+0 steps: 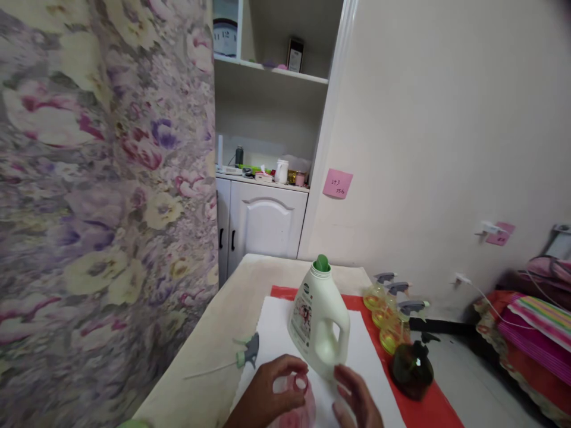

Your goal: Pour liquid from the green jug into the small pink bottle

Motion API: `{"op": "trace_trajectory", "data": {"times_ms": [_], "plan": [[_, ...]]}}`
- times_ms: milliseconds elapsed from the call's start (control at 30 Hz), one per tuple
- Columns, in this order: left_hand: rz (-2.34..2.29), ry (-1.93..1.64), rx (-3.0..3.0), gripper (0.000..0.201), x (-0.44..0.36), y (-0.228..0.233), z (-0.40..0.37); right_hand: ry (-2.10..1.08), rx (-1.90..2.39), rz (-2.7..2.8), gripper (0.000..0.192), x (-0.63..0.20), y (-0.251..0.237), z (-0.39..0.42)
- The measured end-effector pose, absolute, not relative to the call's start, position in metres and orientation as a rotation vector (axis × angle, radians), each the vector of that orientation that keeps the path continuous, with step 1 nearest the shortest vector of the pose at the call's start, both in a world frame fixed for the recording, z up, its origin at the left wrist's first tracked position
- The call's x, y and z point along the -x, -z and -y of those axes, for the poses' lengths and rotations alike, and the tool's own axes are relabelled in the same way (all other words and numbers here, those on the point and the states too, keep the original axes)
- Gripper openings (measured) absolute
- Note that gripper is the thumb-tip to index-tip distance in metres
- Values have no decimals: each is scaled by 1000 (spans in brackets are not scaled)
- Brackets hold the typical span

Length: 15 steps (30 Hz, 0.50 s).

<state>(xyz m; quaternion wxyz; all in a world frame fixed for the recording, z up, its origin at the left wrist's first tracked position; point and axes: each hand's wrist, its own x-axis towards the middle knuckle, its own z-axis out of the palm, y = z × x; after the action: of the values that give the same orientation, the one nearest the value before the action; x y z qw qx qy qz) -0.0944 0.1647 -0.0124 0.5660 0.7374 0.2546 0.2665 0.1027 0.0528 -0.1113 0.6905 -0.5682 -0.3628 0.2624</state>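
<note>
My left hand (267, 389) grips the neck of a pink translucent bottle (297, 404) with an open mouth, low at the frame's bottom edge. My right hand (357, 398) hovers beside the bottle on its right, fingers apart, close to the base of a white detergent jug (319, 318) with a green cap. The jug stands upright on a white sheet (276, 321) that lies over a red mat (428, 410). A loose spray trigger head with its long dip tube (247, 352) lies on the table to the left of my left hand.
Three yellow spray bottles (390, 312) and a dark round spray bottle (413, 368) stand on the red mat at right. A floral curtain (102, 196) hangs at left. A white cabinet (263, 223) with cluttered shelves stands behind the beige table (223, 321). Bedding (535, 333) lies at far right.
</note>
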Motion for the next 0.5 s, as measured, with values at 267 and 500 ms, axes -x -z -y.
{"op": "trace_trajectory", "data": {"times_ms": [267, 500], "plan": [[-639, -656, -1778, 18, 89, 21, -165, -503, 1370, 812, 52, -149, 55, -95], [-509, -673, -1815, 23, 84, 24, -172, -577, 1396, 939, 41, -146, 40, -132]]}}
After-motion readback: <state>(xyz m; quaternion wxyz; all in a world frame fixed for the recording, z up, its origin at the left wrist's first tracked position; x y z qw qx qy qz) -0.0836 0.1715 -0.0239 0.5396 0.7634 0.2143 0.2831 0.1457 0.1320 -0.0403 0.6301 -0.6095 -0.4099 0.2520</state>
